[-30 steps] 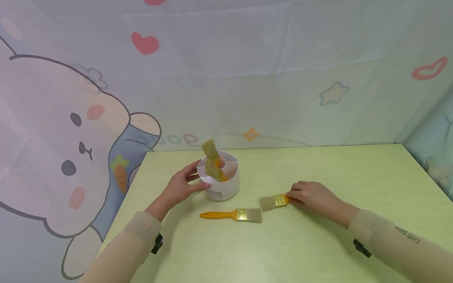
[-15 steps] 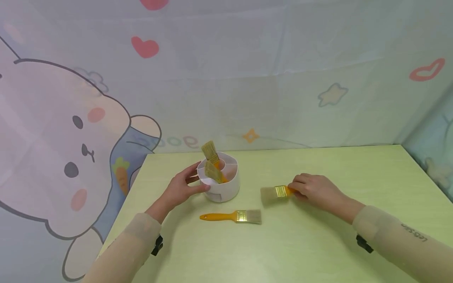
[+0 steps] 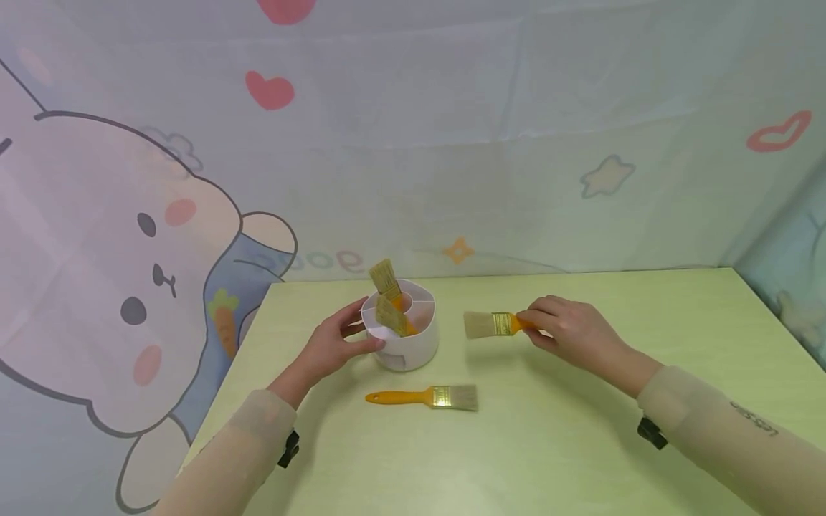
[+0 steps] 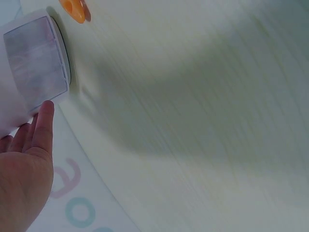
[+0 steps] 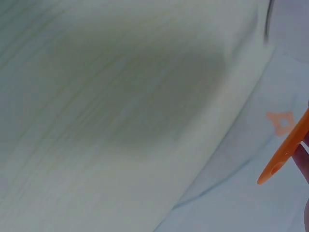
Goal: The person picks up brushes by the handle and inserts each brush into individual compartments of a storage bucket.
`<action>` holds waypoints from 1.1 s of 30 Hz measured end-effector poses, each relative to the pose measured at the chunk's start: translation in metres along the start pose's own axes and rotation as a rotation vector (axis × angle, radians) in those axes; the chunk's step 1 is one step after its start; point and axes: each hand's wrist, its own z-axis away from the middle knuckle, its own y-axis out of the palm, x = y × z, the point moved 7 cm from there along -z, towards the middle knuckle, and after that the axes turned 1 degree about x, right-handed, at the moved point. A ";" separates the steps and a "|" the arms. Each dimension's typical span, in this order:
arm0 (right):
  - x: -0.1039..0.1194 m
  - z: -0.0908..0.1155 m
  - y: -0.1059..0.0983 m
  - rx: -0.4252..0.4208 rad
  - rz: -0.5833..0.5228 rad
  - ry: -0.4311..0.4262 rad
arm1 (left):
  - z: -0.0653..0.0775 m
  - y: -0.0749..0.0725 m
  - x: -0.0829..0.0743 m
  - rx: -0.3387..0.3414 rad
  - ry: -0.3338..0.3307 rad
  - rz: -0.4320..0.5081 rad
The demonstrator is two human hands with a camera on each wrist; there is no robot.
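Note:
A white round desk organizer [image 3: 413, 351] with divided compartments stands on the table in the head view. Two paintbrushes lean in it, bristles up: one farther back [image 3: 382, 276] and one in front [image 3: 390, 315]. My left hand [image 3: 329, 349] holds the organizer's left side, thumb at the front and fingers farther back; the left wrist view shows the fingers along its wall. To the right, my right hand [image 3: 571, 326] pinches a paintbrush [image 3: 493, 325] by its orange handle, raised above the table with bristles pointing left. Its handle end [image 5: 285, 147] shows in the right wrist view.
Another paintbrush [image 3: 422, 397] with an orange handle lies flat in front of the organizer, bristles to the right. The pale green table [image 3: 581, 459] ends at the back against a printed cloth [image 3: 413, 179].
My right hand has lifted its paintbrush off the table and moved it farther back. The left hand stays at the organizer, and the lying paintbrush has not moved.

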 end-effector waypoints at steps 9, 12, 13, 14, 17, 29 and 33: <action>0.001 -0.027 -0.002 -0.082 -0.052 0.081 | 0.000 -0.002 -0.001 -0.001 -0.007 -0.003; 0.001 -0.037 -0.001 -0.117 -0.101 0.121 | 0.001 -0.002 0.000 -0.001 -0.011 0.006; 0.001 -0.040 0.000 -0.129 -0.122 0.135 | 0.001 -0.002 0.000 -0.001 -0.012 0.010; 0.001 -0.044 0.002 -0.139 -0.147 0.152 | 0.000 -0.002 0.000 0.000 -0.011 0.012; 0.001 -0.054 0.005 -0.171 -0.231 0.199 | 0.000 -0.002 0.000 0.003 -0.003 0.016; -0.001 -0.088 0.017 -0.151 -0.605 0.467 | -0.001 0.000 -0.001 0.039 0.017 0.018; -0.004 -0.097 0.022 -0.171 -0.686 0.557 | -0.001 0.001 -0.003 0.048 0.010 0.017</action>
